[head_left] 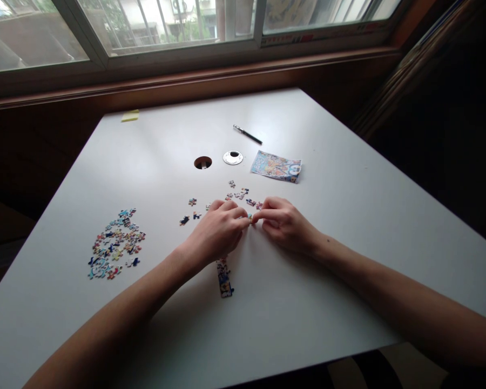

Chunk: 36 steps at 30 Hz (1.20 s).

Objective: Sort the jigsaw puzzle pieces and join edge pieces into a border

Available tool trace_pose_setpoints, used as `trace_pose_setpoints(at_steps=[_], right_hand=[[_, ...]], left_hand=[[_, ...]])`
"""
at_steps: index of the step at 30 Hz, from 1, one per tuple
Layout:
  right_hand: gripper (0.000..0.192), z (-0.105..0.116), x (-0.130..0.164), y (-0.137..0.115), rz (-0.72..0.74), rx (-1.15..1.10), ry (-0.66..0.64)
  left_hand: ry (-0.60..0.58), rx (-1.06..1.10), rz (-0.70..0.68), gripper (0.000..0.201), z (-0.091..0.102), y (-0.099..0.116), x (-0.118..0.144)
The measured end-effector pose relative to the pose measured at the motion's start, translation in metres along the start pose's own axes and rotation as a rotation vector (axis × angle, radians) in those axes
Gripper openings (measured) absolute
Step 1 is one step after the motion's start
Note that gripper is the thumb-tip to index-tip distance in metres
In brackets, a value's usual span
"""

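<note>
My left hand (221,227) and my right hand (284,224) meet over the middle of the table, both with closed fingers. Between their fingertips is a small jigsaw puzzle piece (250,216), mostly covered, with a bit of light blue and yellow showing. A narrow strip of joined puzzle pieces (224,281) comes out from under my left hand toward me; its far end is hidden. Loose puzzle pieces (243,193) lie just beyond my fingers, and a few more, among them a dark piece (184,220), lie left of my left hand.
A heap of loose puzzle pieces (115,243) lies at the left of the white table (328,324). Farther back are a picture sheet (277,166), a pen (248,134), a round cable hole (203,162), its silver cover (232,158) and a yellow note (130,115). Windows stand behind.
</note>
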State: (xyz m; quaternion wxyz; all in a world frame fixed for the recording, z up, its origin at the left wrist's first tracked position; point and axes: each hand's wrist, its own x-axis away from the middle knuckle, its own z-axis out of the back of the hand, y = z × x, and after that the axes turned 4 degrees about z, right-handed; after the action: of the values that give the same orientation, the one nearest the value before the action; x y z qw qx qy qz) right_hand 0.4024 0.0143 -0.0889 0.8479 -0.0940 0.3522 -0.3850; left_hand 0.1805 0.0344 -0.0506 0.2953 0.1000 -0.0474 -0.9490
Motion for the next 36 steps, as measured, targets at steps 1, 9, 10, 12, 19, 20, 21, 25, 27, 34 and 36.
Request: trace_pose_setpoints(at_steps=[1, 9, 10, 12, 19, 20, 21, 25, 27, 34, 36], right_hand=[[0.026, 0.000, 0.000, 0.000, 0.000, -0.003, -0.012], [0.029, 0.001, 0.002, 0.004, -0.085, -0.055, -0.064], [0.030, 0.001, 0.002, 0.005, -0.098, -0.062, -0.072], [0.031, 0.002, 0.001, 0.004, -0.105, -0.082, -0.069], [0.017, 0.006, -0.006, 0.000, -0.395, -0.231, 0.160], [0.014, 0.006, -0.006, 0.001, -0.440, -0.238, 0.188], [0.012, 0.006, -0.006, 0.001, -0.469, -0.244, 0.196], [0.010, 0.006, -0.005, 0.003, -0.509, -0.259, 0.190], [0.010, 0.006, -0.005, 0.002, -0.518, -0.269, 0.190], [0.011, 0.006, -0.007, 0.000, -0.497, -0.286, 0.185], [0.011, 0.006, -0.006, 0.000, -0.498, -0.285, 0.179]], left_hand=[[0.004, 0.003, -0.004, 0.023, 0.000, 0.000, 0.000], [0.000, 0.044, 0.002, 0.025, -0.002, -0.005, 0.000], [-0.004, 0.053, 0.005, 0.026, -0.002, -0.006, 0.000], [-0.010, 0.071, 0.006, 0.028, -0.001, -0.009, 0.000], [-0.017, 0.095, 0.006, 0.031, -0.003, -0.009, 0.001], [-0.017, 0.102, 0.008, 0.032, -0.004, -0.008, 0.001], [-0.013, 0.114, 0.012, 0.033, -0.006, -0.007, 0.000], [0.115, 0.211, 0.124, 0.034, -0.004, -0.014, -0.002], [0.204, 0.244, 0.235, 0.029, 0.005, -0.029, -0.002], [0.100, -0.022, 0.448, 0.018, 0.046, -0.105, 0.022], [0.015, -0.044, 0.442, 0.019, 0.047, -0.115, 0.028]])
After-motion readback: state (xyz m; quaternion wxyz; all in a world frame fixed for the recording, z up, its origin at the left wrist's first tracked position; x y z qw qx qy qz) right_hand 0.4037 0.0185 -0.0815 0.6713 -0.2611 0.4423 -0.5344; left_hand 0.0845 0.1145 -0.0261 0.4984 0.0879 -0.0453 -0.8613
